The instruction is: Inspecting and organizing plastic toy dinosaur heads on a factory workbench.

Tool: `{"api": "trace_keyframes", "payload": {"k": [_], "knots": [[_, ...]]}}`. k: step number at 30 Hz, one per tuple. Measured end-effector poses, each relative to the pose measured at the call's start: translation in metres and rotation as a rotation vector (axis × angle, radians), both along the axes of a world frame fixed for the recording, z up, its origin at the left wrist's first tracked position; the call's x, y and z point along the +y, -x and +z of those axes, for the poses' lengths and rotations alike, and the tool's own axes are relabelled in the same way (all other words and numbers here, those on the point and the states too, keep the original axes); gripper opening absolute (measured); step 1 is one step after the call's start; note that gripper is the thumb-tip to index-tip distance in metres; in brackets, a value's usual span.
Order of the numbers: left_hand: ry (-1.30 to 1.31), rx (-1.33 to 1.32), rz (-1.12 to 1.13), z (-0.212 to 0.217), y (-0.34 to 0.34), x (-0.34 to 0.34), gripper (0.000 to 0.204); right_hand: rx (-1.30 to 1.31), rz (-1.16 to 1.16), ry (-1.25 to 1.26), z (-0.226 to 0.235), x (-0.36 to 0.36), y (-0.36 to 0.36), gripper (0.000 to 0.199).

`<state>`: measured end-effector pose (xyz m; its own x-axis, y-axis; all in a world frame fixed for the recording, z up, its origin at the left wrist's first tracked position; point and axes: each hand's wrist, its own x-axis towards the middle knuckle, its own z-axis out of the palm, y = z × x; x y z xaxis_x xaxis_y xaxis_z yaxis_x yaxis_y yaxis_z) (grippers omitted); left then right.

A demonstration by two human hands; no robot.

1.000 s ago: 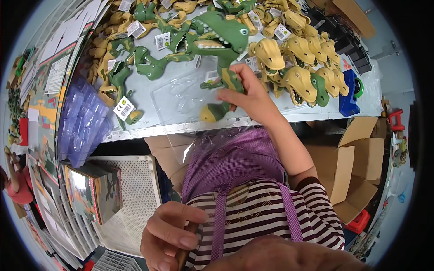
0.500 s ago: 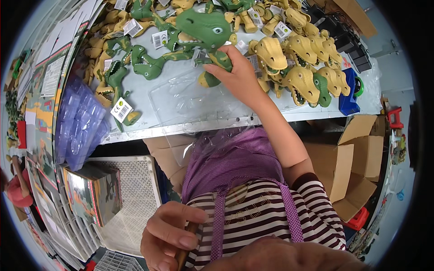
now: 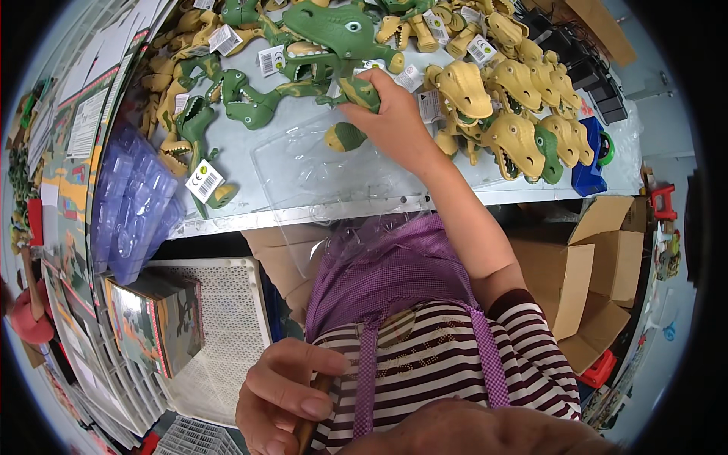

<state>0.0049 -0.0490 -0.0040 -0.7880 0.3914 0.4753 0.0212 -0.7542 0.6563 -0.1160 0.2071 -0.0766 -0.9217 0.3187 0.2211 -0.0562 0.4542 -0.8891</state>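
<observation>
My right hand (image 3: 390,114) reaches over the table and is closed round the camouflage-patterned body of a green toy dinosaur (image 3: 334,30). Its large head, with a white eye and open jaws, points left. The dinosaur's striped foot (image 3: 345,137) hangs below my hand, over a clear plastic blister tray (image 3: 292,171) that juts past the table edge. Close to the camera at the lower left is my left hand (image 3: 288,390), fingers curled round a brown rod-like thing (image 3: 315,409), mostly hidden. Tagged green dinosaurs (image 3: 249,106) lie left of my right hand.
Tan dinosaurs (image 3: 512,144) crowd the table's right side, beside a blue bin (image 3: 588,163). Blue-tinted blister trays (image 3: 136,205) are stacked at left. Below stand a white perforated crate (image 3: 227,364), a printed box (image 3: 163,326) and an open cardboard carton (image 3: 588,280). A person in red (image 3: 32,315) is far left.
The held dinosaur's head has shifted slightly left and up, and its forelimb now shows at right. My right hand has moved slightly left. My left hand looks unchanged.
</observation>
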Motion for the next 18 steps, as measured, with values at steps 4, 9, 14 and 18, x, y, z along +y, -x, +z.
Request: {"api": "trace_keyframes", "payload": {"k": [4,9,14,18], "knots": [[-0.048,0.028,0.046,-0.010,-0.001,-0.001,0.035,-0.351,0.211,0.135,0.012,0.005,-0.008,0.027],[-0.023,0.030,0.059,-0.007,0.001,0.000,0.035,-0.468,0.302,0.261,0.009,-0.001,-0.007,0.028],[-0.011,-0.002,0.036,-0.004,0.000,-0.001,0.035,-0.075,0.069,-0.063,-0.013,0.001,0.001,0.030],[0.008,-0.013,0.037,-0.002,-0.001,-0.001,0.037,-0.076,0.131,-0.074,-0.005,-0.007,0.007,0.031]]}}
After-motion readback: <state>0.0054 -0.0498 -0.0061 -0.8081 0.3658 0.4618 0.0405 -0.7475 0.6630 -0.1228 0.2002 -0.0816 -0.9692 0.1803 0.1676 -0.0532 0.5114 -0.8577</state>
